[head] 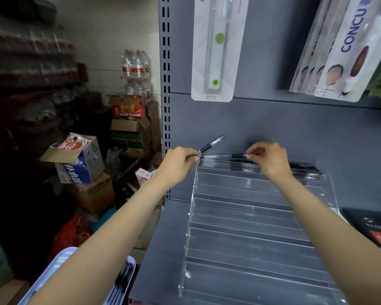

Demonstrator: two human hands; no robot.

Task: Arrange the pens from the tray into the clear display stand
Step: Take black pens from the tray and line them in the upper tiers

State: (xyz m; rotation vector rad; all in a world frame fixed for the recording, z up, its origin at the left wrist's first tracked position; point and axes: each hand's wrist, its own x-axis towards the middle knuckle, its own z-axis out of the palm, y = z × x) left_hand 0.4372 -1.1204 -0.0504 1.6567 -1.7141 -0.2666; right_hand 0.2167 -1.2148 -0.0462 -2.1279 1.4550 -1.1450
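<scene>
A clear tiered display stand [251,227] sits on the grey shelf, its rows running left to right. Several black pens [304,170] lie in its top rows at the far end. My left hand [178,166] grips a black pen [211,144] that points up and to the right, just beyond the stand's far left corner. My right hand [268,159] pinches another black pen [229,155] that lies level over the top row. A light blue tray [59,260] at the bottom left, partly hidden by my left forearm, holds several more black pens [121,282].
The grey shelf back panel [273,122] rises right behind the stand, with hanging product cards [216,51] above. A black box [374,227] lies right of the stand. Cardboard boxes [79,164] and water bottle packs [136,67] crowd the floor to the left.
</scene>
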